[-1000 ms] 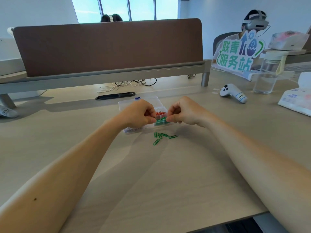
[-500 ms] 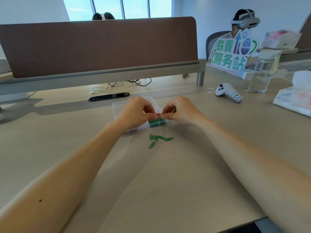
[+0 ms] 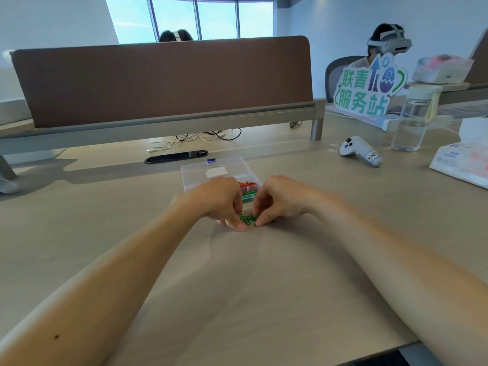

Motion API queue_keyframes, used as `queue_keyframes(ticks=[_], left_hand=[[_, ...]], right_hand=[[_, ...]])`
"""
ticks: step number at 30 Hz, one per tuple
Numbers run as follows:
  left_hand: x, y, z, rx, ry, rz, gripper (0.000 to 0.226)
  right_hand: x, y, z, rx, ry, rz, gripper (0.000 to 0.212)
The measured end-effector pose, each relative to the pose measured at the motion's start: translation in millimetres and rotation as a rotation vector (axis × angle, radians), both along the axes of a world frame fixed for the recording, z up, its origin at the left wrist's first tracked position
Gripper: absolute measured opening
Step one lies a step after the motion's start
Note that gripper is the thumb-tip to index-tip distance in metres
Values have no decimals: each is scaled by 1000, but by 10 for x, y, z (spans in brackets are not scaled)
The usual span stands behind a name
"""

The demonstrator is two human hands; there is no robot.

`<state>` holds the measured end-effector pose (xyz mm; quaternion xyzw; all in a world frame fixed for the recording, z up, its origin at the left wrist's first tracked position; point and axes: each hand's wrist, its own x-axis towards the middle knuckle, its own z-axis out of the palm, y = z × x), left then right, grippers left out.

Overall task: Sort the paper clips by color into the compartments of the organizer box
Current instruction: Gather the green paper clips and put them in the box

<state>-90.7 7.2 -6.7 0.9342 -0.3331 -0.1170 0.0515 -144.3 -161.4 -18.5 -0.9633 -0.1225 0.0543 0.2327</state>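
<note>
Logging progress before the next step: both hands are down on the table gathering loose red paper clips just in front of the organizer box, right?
No. The loose paper clips that the left hand and right hand pinch at are green, not red. The head view shows it; the rest stands.

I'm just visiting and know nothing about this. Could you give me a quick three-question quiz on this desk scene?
1. True or false: the loose paper clips between the left hand and the right hand are red.
2. Which clip colours show in the box? A red and green; B blue and yellow; C black only.
3. Name the white thing lying left of the water bottle.
Key: 1 false, green. 2 A. 3 controller.
</note>
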Motion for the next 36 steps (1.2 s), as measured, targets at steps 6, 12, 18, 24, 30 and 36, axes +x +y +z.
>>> queue_keyframes(ticks=[6,12,18,24,30,36], left_hand=[[22,4,-35,-91,50,5,13],[-9,-14,-42,-20,-3,-59,8],[-14,26,48,-107,-77,-139,15],[-11,-38,-51,-128,-39,-218,21],[-51,-65,-55,-70,-38,-232,8],[-95,-77,-46,-46,-115,-220,10]], right_hand=[[9,37,-15,-23,-47,-27,14],[14,52,-11,-62,-71,-17,15],[-34,-140,80,-91,-13,-42,16],[6,-64,50,-116,18,-33,13],[8,-63,21,-139,12,-33,23],[0,-55,23,-138,-6,-24,23]])
